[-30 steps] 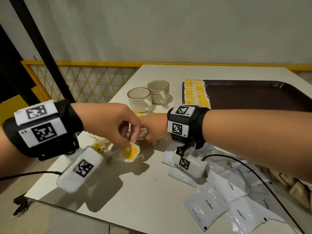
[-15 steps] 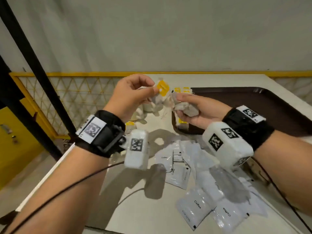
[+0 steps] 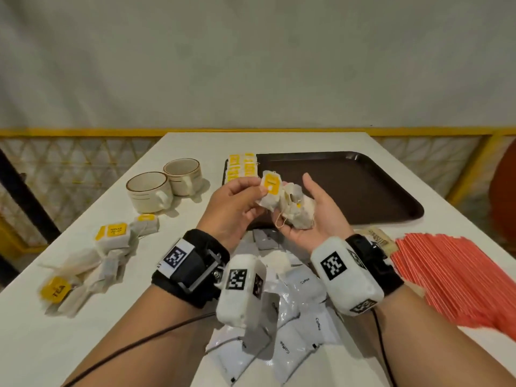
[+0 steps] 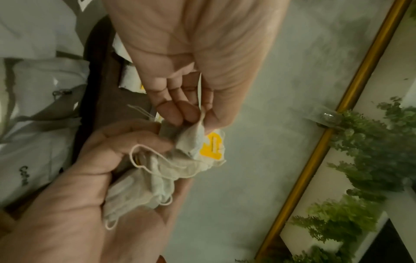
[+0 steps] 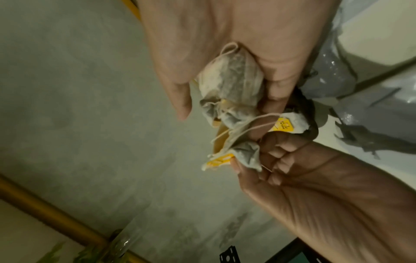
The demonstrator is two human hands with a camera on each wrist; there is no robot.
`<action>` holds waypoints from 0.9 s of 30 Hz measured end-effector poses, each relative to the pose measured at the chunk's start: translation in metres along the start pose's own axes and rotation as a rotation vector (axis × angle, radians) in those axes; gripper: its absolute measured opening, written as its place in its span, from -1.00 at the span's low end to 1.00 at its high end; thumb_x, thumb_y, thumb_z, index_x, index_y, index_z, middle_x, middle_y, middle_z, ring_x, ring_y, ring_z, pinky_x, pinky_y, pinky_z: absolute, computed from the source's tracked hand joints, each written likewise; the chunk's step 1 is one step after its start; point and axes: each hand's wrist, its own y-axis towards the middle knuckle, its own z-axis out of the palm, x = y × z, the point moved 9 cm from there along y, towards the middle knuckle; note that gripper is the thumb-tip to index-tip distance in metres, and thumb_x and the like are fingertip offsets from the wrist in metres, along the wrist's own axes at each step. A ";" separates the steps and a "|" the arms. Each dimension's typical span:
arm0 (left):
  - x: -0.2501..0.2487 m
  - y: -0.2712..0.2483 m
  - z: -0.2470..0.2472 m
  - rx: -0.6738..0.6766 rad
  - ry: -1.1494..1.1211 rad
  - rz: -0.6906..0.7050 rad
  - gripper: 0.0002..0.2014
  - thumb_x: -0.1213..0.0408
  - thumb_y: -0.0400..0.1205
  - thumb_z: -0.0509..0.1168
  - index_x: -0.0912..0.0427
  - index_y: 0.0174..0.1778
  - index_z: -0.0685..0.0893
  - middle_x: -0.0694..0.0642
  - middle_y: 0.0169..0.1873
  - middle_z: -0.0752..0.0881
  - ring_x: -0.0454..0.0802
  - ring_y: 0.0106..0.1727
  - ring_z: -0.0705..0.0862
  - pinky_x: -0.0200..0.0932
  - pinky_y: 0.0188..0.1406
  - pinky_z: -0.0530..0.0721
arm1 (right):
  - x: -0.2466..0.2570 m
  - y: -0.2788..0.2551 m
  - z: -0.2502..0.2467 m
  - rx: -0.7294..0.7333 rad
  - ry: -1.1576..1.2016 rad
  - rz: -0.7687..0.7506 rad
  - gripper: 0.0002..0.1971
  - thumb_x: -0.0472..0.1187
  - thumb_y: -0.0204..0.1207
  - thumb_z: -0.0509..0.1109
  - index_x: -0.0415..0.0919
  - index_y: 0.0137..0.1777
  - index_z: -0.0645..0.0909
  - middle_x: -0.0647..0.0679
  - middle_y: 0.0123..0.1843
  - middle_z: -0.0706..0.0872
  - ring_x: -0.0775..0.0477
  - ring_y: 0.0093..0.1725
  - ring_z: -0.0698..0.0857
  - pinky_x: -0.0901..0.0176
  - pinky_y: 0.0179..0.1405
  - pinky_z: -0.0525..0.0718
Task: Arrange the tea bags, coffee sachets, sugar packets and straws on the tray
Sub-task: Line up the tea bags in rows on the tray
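Note:
Above the tray's near edge, my left hand (image 3: pixel 258 191) pinches one tea bag (image 3: pixel 269 188) by its yellow-tagged end between thumb and fingers. My right hand (image 3: pixel 312 208) lies palm up beside it, fingers curled under a crumpled bunch of tea bags (image 3: pixel 297 216) with loose strings. The left wrist view shows the pinched tea bag (image 4: pixel 209 146) still touching the bunch (image 4: pixel 153 178). In the right wrist view the bunch (image 5: pixel 229 83) sits in the cupped right hand. The dark brown tray (image 3: pixel 349 191) carries a row of tea bags (image 3: pixel 240 166) along its left edge.
Loose tea bags (image 3: pixel 111 238) lie on the white table at the left. Coffee sachets (image 3: pixel 301 317) are heaped under my wrists. Red straws (image 3: pixel 452 275) fan out at the right, with brown sugar packets (image 3: pixel 379 241) beside them. Two cups (image 3: pixel 150 191) stand left of the tray.
Both hands lifted from the tea bag pile at the left and came to the tray's near edge. The right hand turned palm up with its bunch.

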 end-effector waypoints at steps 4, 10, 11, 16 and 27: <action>0.004 -0.004 -0.001 -0.001 0.043 -0.025 -0.86 0.53 0.57 0.32 0.20 -0.13 0.65 0.08 -0.30 0.77 -0.11 -0.29 0.75 -0.32 -0.37 0.69 | -0.005 0.002 -0.007 -0.004 -0.069 0.008 -0.25 0.07 0.37 0.46 -0.30 0.51 0.43 -0.25 0.24 0.68 -0.14 0.10 0.72 -0.01 0.08 0.75; 0.007 -0.006 -0.002 0.010 0.108 -0.052 -0.87 0.50 0.60 0.30 0.21 -0.09 0.70 0.12 -0.25 0.73 -0.10 -0.32 0.68 -0.37 -0.42 0.62 | -0.009 -0.001 -0.002 0.017 -0.110 -0.024 -0.47 -0.22 0.38 0.48 -0.34 0.37 0.56 -0.27 0.18 0.72 -0.13 0.10 0.75 0.03 0.03 0.78; 0.007 -0.007 0.000 0.037 0.120 -0.056 -0.87 0.49 0.61 0.29 0.21 -0.08 0.71 0.10 -0.27 0.75 -0.14 -0.35 0.69 -0.38 -0.45 0.62 | -0.010 -0.001 -0.002 0.016 -0.116 -0.022 -0.54 -0.27 0.40 0.44 -0.36 0.32 0.58 -0.27 0.13 0.73 -0.12 0.05 0.77 0.06 -0.04 0.80; 0.008 -0.011 0.009 0.123 0.196 -0.049 -0.89 0.42 0.63 0.28 0.20 -0.09 0.71 0.03 -0.34 0.77 -0.19 -0.40 0.68 -0.38 -0.52 0.54 | -0.015 -0.002 -0.003 -0.023 -0.126 0.008 -0.83 -0.38 0.59 0.23 -0.36 0.07 0.63 -0.27 -0.12 0.79 -0.10 -0.21 0.83 0.12 -0.27 0.81; -0.029 -0.004 -0.014 0.065 0.144 0.118 -0.93 0.21 0.48 0.35 0.06 -0.15 0.68 -0.05 -0.22 0.76 -0.08 -0.15 0.68 -0.19 -0.08 0.55 | 0.006 -0.007 -0.013 -0.114 -0.322 -0.002 -0.66 -0.37 0.40 0.44 -0.42 0.18 0.59 -0.36 0.19 0.68 -0.09 -0.09 0.73 0.24 -0.42 0.74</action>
